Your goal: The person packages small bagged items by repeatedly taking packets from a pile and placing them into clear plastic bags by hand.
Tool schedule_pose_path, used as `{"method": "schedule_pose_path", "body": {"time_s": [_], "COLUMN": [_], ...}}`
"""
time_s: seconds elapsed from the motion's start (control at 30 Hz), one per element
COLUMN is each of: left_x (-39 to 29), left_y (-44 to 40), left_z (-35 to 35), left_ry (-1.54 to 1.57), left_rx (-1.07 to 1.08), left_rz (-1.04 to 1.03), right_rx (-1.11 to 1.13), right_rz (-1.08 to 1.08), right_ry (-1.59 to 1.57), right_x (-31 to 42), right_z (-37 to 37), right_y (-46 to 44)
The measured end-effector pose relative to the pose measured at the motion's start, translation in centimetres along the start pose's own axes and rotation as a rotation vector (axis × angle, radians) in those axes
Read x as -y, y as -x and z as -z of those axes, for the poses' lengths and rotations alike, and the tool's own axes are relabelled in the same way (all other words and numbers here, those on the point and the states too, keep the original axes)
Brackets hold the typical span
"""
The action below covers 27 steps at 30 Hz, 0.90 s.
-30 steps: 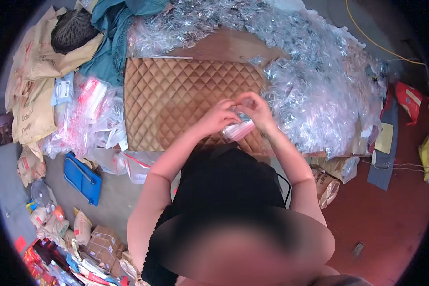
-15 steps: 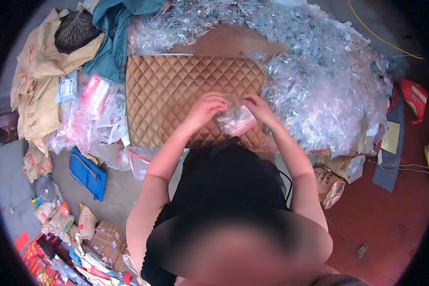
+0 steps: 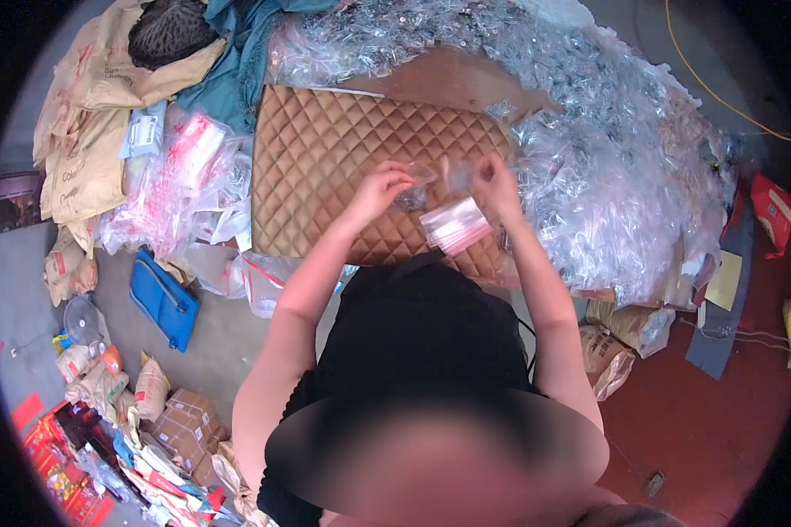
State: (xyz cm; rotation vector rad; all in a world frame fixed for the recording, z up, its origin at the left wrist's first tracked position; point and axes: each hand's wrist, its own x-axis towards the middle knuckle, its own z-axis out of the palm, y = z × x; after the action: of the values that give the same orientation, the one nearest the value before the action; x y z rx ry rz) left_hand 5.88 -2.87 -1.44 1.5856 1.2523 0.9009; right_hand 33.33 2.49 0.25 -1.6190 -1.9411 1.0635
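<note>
Over a brown quilted mat [image 3: 325, 158], my left hand [image 3: 382, 193] is closed, its fingertips on a small clear plastic bag [image 3: 422, 176]. My right hand [image 3: 498, 189] pinches another clear plastic bag [image 3: 455, 176], slightly blurred, a short way to the right of the first. Between and below the two hands lies a stack of small clear zip bags [image 3: 457, 226] with pinkish edges, near the front of the mat. Small dark pieces [image 3: 410, 200] show faintly under the left bag; what they are I cannot make out.
A large heap of clear filled bags [image 3: 589, 193] covers the right and back of the table. On the left are red-and-clear plastic bags [image 3: 193, 167], brown paper sacks [image 3: 83, 167] and a teal cloth [image 3: 233, 79]. A blue folding stool [image 3: 163, 299] lies on the floor.
My hands have moved apart, the right one drawing a clear bag up off the stack. The whole view has shifted and turned slightly.
</note>
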Motion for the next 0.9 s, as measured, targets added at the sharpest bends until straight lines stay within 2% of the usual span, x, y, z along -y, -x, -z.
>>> {"method": "schedule_pose_path", "body": {"time_s": [0.07,0.1,0.17,0.2,0.27,0.4,0.47,0.53,0.6,0.63,0.67,0.73,0.77,0.8,0.83,0.87,0.9], "left_x": [0.1,-0.1,-0.5,-0.9,-1.4,-0.9,-1.2,-1.8,-2.7,-3.5,-3.9,-4.6,-5.0,-5.3,-5.1,-3.3,-0.9], "left_y": [0.1,0.2,0.5,0.6,1.2,2.0,1.9,0.8,-0.4,-1.1,-1.9,-2.9,-2.8,-2.3,-1.8,-1.2,-0.4], "left_z": [-0.4,-0.6,-1.0,-1.1,-0.9,-0.7,-0.3,0.1,1.3,1.7,1.0,-0.3,-1.4,-3.1,-4.5,-6.3,-8.4], "left_ry": [0.015,0.013,-0.052,-0.051,-0.087,-0.181,-0.242,-0.332,-0.476,-0.603,-0.595,-0.324,-0.319,-0.36,-0.399,-0.442,-0.484], "left_rx": [0.024,0.036,0.059,0.07,0.097,0.12,0.147,0.16,0.132,0.095,0.106,-0.339,-0.331,-0.206,-0.086,0.109,0.306], "left_rz": [-0.084,-0.092,-0.163,-0.167,-0.219,-0.25,-0.294,-0.341,-0.392,-0.433,-0.457,-0.294,-0.303,-0.206,-0.112,-0.194,-0.273], "right_rx": [-0.226,-0.239,0.11,0.101,0.405,0.405,0.428,0.371,0.36,0.34,0.318,0.289,0.135,-0.017,-0.114,-0.211,-0.281], "right_rz": [0.116,0.111,0.439,0.431,0.678,0.59,0.629,0.698,0.494,0.471,0.408,0.318,0.352,0.386,0.301,0.218,0.186], "right_ry": [-0.203,-0.204,0.043,0.043,0.191,0.177,0.37,0.282,0.553,0.565,0.54,0.549,0.386,0.225,0.053,-0.119,-0.419], "right_x": [5.8,6.8,8.1,8.5,9.0,6.4,6.2,4.6,3.5,3.6,3.6,4.3,3.1,1.7,1.2,0.3,-2.3], "right_z": [1.3,1.0,0.5,0.2,-0.3,-0.8,-1.1,-3.6,-4.7,-3.6,-2.4,1.6,4.2,7.1,10.7,14.5,17.9], "right_y": [-0.4,-0.5,-0.8,-0.5,0.4,0.3,1.2,0.8,0.0,-0.3,-0.7,-1.5,-1.9,-2.0,-2.0,-2.1,-2.6]}}
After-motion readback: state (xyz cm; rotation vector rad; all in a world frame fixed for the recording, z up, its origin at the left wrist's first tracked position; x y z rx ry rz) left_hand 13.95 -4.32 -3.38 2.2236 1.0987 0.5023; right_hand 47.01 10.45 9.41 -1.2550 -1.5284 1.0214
